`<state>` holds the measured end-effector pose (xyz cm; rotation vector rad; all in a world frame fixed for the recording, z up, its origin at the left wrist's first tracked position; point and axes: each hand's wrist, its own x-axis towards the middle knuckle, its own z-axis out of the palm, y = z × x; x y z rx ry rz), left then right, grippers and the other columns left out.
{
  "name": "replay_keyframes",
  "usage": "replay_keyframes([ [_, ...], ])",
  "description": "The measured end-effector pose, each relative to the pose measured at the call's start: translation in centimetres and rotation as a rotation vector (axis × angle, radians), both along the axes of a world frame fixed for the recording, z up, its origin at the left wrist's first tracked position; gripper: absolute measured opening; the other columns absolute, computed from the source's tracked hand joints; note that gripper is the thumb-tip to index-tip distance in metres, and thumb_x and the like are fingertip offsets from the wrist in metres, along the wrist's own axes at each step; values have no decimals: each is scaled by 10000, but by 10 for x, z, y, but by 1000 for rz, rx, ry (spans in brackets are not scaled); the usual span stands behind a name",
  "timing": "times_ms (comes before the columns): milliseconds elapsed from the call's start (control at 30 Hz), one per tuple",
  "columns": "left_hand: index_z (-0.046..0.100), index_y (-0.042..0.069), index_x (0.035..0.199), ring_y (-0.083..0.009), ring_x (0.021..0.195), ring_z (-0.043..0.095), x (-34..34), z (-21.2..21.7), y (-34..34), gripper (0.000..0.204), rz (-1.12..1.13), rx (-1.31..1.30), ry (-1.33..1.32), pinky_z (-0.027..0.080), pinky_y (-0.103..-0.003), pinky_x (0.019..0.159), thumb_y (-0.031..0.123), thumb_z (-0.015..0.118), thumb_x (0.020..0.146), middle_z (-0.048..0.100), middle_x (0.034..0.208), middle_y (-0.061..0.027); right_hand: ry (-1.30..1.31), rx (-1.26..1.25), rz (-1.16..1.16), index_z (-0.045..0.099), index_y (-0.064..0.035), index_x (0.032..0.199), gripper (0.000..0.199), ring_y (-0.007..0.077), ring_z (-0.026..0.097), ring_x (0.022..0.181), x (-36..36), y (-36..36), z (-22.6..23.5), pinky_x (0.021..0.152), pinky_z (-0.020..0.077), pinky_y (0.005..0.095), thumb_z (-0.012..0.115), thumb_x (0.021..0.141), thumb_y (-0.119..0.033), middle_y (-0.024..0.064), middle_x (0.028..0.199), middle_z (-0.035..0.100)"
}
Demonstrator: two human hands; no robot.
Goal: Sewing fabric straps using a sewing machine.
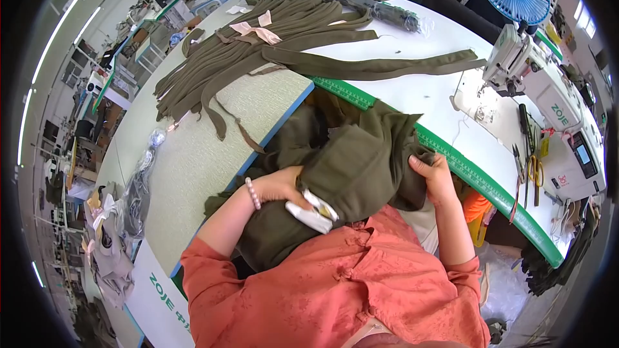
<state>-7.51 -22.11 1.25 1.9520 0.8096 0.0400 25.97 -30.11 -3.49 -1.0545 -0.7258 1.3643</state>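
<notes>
1. Dark green cloth (354,167) lies bunched at the frame's center, between a person's two separated hands.
2. The right hand (434,177), right of center, pinches its edge; the left hand (278,185) presses against it, grip unclear, a white object (308,218) at its fingers.
3. The fabric looks soft, floppy, likely light, best held by its edges.

The left head-mounted fisheye camera faces steeply downward, close above the bare left hand (281,185) and bare right hand (437,177). Straight edges bow toward its rim.
</notes>
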Motion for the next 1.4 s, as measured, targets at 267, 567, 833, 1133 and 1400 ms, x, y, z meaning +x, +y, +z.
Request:
replay_keyframes([
  [267,515,-16,1216,-216,992,588,-77,-134,27,628,476,-676,-155,443,-303,907,191,760,676,611,1122,-94,-6,-4,52,623,10,1049,218,144,627,844,-7,9,-5,773,504,279,634,840,-54,61,963,666],
  [567,467,-21,1251,-250,1063,519,-98,-136,64,661,725,-351,-31,406,-335,941,200,750,696,538,1194,-114,3,-45,-8,612,23,1062,250,155,626,861,4,7,6,783,502,282,647,827,-55,63,982,660],
  [833,424,-25,1283,-281,1125,457,-105,-96,188,691,919,-112,24,373,-364,970,207,741,714,473,1257,-132,13,-100,-75,620,22,1063,282,148,619,865,14,0,11,813,484,282,666,793,-43,61,980,661],
  [1133,377,-29,1318,-315,1195,388,-4,-134,244,726,923,75,92,336,-396,1004,216,731,734,400,1329,-152,-156,-179,-53,628,10,1007,187,78,569,828,11,27,21,769,464,236,654,837,-64,4,912,642],
  [1400,334,-33,1350,-345,1258,327,-85,-236,106,757,1019,280,190,303,-425,1034,223,722,752,335,1392,-170,-158,-16,-32,622,21,998,170,74,564,826,23,51,52,757,469,237,639,855,-70,1,898,637],
])
